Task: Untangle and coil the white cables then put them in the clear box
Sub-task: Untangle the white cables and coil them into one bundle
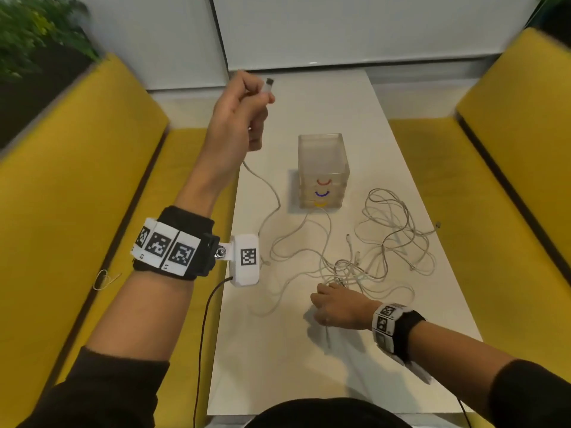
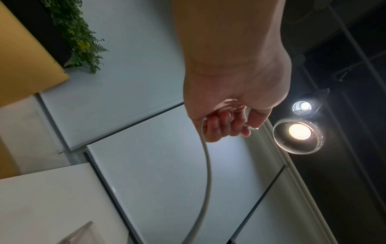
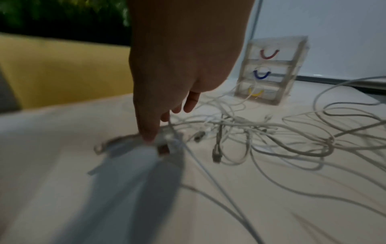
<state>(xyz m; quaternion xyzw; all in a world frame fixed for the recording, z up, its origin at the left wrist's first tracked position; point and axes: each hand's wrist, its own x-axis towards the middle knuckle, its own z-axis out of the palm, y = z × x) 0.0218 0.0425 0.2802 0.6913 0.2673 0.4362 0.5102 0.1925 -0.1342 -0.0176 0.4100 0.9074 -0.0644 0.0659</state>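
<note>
My left hand [image 1: 256, 97] is raised above the table's left side and grips the end of one white cable [image 1: 265, 193]. Its USB plug [image 1: 269, 83] sticks out above the fist. In the left wrist view the fingers [image 2: 227, 125] curl round that cable [image 2: 207, 165], which hangs down in a curve. It runs into the tangle of white cables [image 1: 349, 270] on the table. My right hand [image 1: 327, 291] rests at the tangle's near edge, fingers [image 3: 146, 132] pointing down onto a plug [image 3: 163, 148]. The clear box [image 1: 323, 168], a small drawer unit, stands behind the tangle.
Loose cable loops [image 1: 398, 230] spread to the right, and one plug [image 1: 437, 224] lies at the white table's [image 1: 278, 366] right edge. Yellow benches [image 1: 61, 196] [image 1: 509, 180] flank the table. A wall panel closes the far end; a plant [image 1: 31, 32] is at the back left.
</note>
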